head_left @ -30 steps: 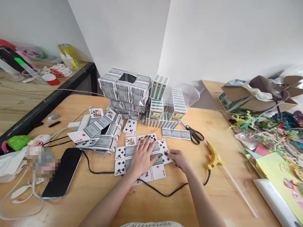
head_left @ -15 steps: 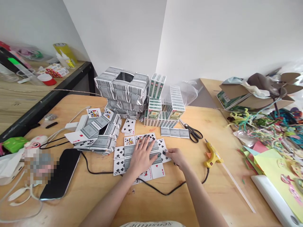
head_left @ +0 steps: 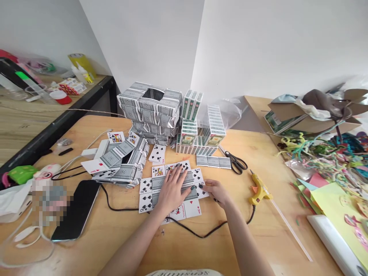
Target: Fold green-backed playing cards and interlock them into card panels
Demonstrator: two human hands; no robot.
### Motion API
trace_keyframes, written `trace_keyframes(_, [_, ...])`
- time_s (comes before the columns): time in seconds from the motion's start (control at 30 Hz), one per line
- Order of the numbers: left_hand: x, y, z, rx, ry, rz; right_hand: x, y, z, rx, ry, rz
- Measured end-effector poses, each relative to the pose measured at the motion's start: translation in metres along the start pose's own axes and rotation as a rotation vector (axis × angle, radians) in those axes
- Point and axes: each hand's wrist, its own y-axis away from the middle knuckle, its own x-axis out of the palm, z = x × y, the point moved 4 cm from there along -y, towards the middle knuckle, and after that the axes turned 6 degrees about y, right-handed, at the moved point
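Observation:
My left hand [head_left: 172, 189] lies flat with spread fingers on a rectangle of playing cards [head_left: 146, 201]. Patterned card backs form its middle, with face-up cards jutting out around the edges. At the right side of this layout, my right hand [head_left: 216, 191] pinches the outer edge of a playing card [head_left: 203, 191] between thumb and finger. Behind the layout lie a few loose cards [head_left: 157, 153]. A hollow box built of cards [head_left: 130, 174] stands to the left with loose cards on top, and a taller stacked card structure [head_left: 149, 109] rises behind.
Card boxes [head_left: 188, 138] are stacked at the back. A strip of joined cards [head_left: 213, 161], black scissors [head_left: 237, 165] and a yellow glue gun [head_left: 258, 193] lie to the right. The gun's black cord [head_left: 198, 234] runs past the layout. A phone [head_left: 77, 211] lies left.
The view has shifted slightly. My left hand stays flat on the cards, and my right hand keeps its pinch at the right edge with hardly any movement.

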Motion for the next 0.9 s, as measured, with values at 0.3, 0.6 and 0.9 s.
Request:
trace_keyframes(0.3, [-0.001,0.0,0.0,0.003,0.027,0.009,0.0,0.0,-0.002,-0.035,0.133,-0.033])
trace_keyframes(0.6, [0.0,-0.001,0.0,0.011,-0.007,0.036,0.008,0.007,0.01,-0.205,0.25,0.172])
trace_keyframes(0.9, [0.003,0.0,0.0,-0.01,-0.072,0.046,0.008,0.01,0.013,-0.203,0.23,0.161])
